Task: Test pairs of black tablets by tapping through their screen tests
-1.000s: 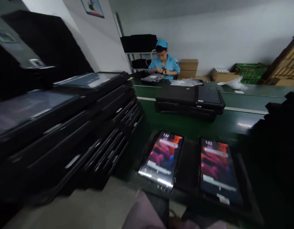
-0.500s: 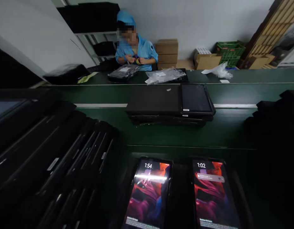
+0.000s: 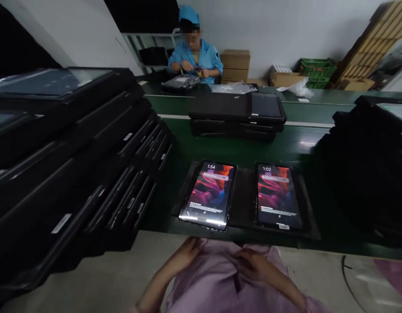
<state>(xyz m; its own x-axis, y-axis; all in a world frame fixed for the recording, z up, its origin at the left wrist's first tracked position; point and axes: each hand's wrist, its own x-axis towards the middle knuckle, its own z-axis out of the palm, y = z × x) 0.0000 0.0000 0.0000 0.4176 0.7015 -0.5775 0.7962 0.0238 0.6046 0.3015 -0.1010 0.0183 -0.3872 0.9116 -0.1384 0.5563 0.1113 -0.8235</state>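
Observation:
Two lit tablets lie side by side on the green bench: the left tablet (image 3: 209, 195) shows 1:54, the right tablet (image 3: 277, 198) shows 1:02. Both rest on dark covers. Below the bench edge, my left hand (image 3: 188, 253) is closed on the side of the pink smock (image 3: 214, 278) I wear. My right hand (image 3: 253, 262) is across its front, fingers bent into the folds of the cloth; the fingertips are dim. Neither hand touches a tablet.
Tall piles of black-cased tablets (image 3: 116, 143) lean at the left, with another dark stack (image 3: 357, 174) at the right. A smaller stack (image 3: 220, 106) lies beyond the tablets. Across the bench, a co-worker in blue (image 3: 196, 56) handles something small. Cartons (image 3: 235, 65) stand behind.
My view has tilted down and the bench now appears higher up. My two hands and smock have come into view. A notification now shows clearly on the left tablet.

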